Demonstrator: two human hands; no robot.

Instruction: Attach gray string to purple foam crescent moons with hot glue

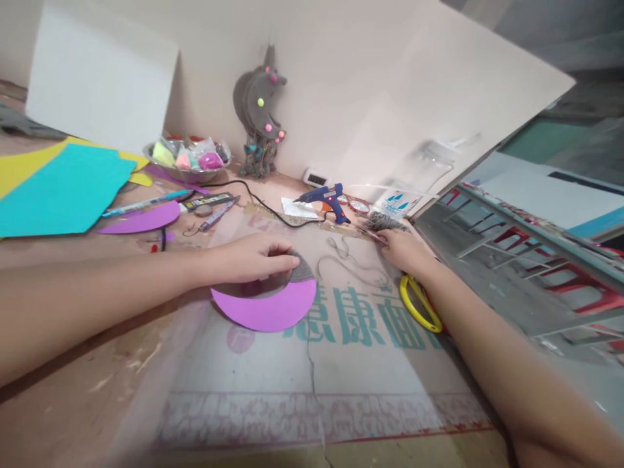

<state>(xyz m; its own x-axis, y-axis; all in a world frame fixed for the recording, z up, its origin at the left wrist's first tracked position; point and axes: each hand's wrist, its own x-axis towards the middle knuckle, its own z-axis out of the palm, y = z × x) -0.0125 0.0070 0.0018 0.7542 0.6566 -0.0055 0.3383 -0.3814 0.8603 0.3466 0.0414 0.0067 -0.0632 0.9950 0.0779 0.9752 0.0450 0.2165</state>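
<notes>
Purple crescent [273, 311], centre frame: left hand [267, 259] pinching its grey-covered upper-right end. Right hand [405, 251], right of centre, beside grey yarn [387, 223]; grip unclear. Crescent probably light, bendable, easily creased; best pinched flat near an end.

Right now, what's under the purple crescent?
The printed sheet shows around the lower edge of the purple crescent, its teal lettering reaching the crescent's right side. Whatever the crescent covers cannot be seen.
</notes>
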